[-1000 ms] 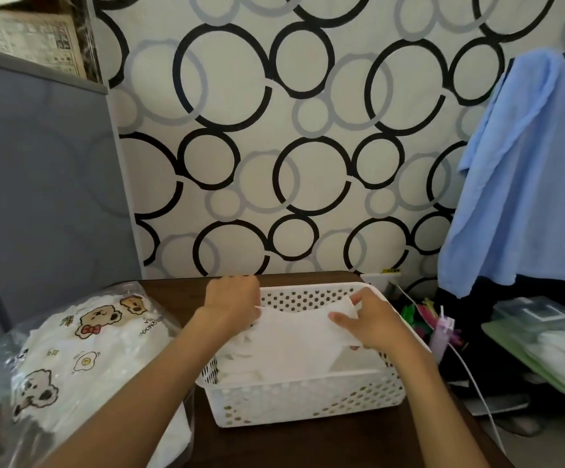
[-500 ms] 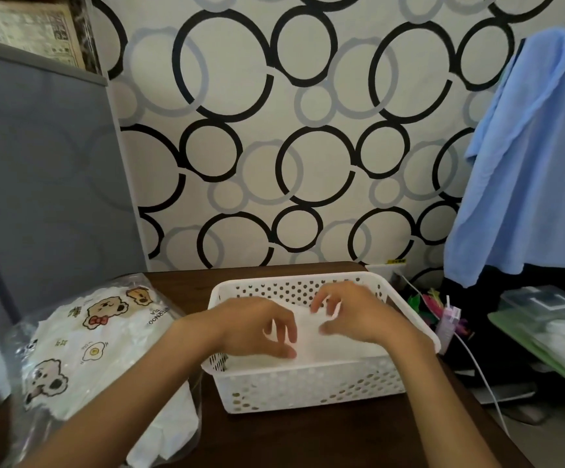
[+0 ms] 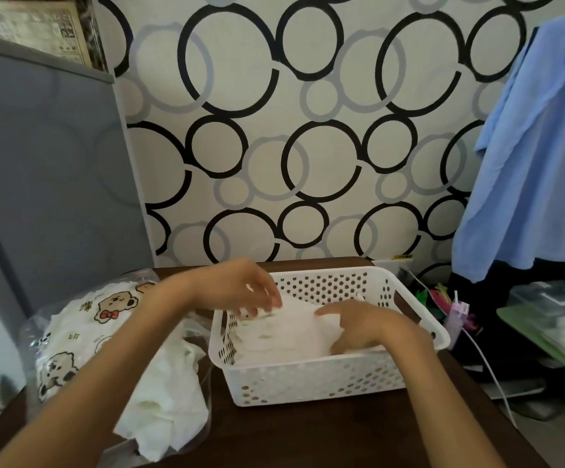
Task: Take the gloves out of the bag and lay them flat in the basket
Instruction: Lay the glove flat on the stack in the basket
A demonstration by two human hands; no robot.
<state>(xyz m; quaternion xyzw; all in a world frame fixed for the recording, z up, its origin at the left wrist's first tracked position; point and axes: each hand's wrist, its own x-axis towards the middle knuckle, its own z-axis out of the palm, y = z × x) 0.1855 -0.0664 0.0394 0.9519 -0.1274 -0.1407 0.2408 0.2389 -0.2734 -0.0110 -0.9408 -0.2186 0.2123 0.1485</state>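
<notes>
Two bare forearms reach from the near edge over a dark brown wooden table (image 3: 325,440). At 9 o'clock of the centre lies a clear plastic bag printed with cartoon bears (image 3: 81,332), its mouth turned toward the viewer; crumpled white gloves still in the bag (image 3: 166,407) spill from that opening, just beside the left forearm, which crosses over the bag and hides part of it. At the table's centre stands a white perforated rectangular plastic basket (image 3: 308,383), touching the bag's edge on its 9 o'clock side. White gloves lying in the basket (image 3: 284,336) cover its floor in a pale layer. The right hand (image 3: 358,325) rests inside the basket on this layer, fingers spread and pressed flat, gripping nothing. The left hand (image 3: 240,292) hovers above the basket's far-left corner, fingers loosely uncurled and blurred, holding nothing visible. At 3 o'clock, off the table, sit a green tray with clear packets (image 3: 551,332) and a thin white cable (image 3: 483,359). Farther back, a pale blue cloth (image 3: 537,146) hangs at 2 o'clock, a grey cabinet (image 3: 44,180) stands at 10 o'clock, and wallpaper with black and grey rings (image 3: 291,130) fills 12 o'clock.
</notes>
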